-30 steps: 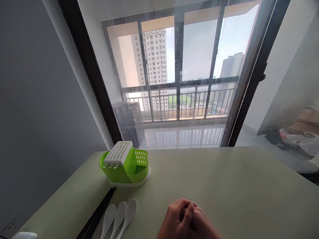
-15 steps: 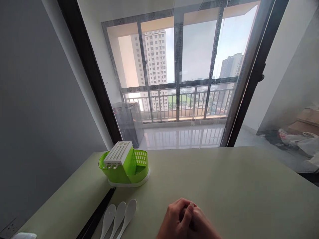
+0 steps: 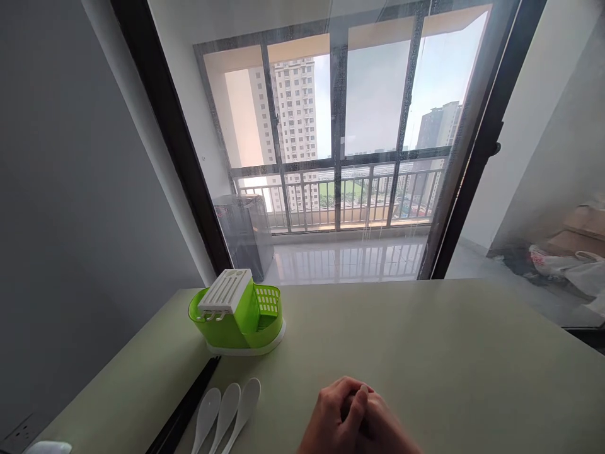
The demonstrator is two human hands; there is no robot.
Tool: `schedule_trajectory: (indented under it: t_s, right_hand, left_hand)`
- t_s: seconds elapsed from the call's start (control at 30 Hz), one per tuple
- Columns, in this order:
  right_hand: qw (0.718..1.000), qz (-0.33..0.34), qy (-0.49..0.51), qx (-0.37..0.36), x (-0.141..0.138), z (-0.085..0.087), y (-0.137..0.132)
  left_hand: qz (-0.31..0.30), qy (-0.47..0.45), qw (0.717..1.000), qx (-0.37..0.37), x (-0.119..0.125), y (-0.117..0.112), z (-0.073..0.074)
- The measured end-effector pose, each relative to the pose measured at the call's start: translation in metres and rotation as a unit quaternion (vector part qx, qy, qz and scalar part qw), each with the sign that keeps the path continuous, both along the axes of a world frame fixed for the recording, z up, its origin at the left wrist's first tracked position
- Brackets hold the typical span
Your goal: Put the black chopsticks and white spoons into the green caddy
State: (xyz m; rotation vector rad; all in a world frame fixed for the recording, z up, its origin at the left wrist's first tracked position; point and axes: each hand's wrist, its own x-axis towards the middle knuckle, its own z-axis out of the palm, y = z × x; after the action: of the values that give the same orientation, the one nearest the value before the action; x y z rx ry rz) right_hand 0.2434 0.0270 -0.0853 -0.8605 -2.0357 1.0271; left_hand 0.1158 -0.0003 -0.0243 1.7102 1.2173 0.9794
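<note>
My left hand (image 3: 331, 419) and my right hand (image 3: 385, 432) are clasped together on the pale green table (image 3: 425, 340) near its front edge. Their fingers are folded over each other with nothing visible in them. To their left lie three white spoons (image 3: 227, 413) side by side, bowls toward the window. Black chopsticks (image 3: 186, 407) lie just left of the spoons. Further back on the left stands a green cutlery holder (image 3: 239, 312) with a white slotted lid, on a white base.
A grey wall runs along the left with a socket (image 3: 19, 432) low down. A white object (image 3: 47, 448) sits at the bottom left corner. Beyond the table is a glass door to a balcony. Bags and boxes (image 3: 567, 258) lie on the floor at right.
</note>
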Motion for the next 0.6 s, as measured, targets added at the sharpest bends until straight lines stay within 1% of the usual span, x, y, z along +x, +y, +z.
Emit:
schedule_trajectory:
  t_s: [0.17,0.33,0.5,0.6]
  right_hand:
    - [1.0,-0.002,-0.012,0.003,0.0009,-0.0009,0.0005]
    - [1.0,0.0,-0.015,0.018,0.0021,0.0019,0.0003]
    - [1.0,-0.008,0.002,-0.012,0.0015,0.0043,-0.0026]
    - [1.0,-0.012,0.011,-0.006,0.0011,0.0008,-0.0047]
  left_hand:
    - [-0.002,0.003,1.0,-0.001,0.0002,-0.0001,0.0005]
    - [-0.001,0.004,1.0,0.003,0.0002,-0.0004,0.0001]
    - [0.003,0.004,1.0,-0.003,0.0003,-0.001,0.0013]
    - [0.003,0.011,1.0,0.003,0.0018,-0.0035,0.0019]
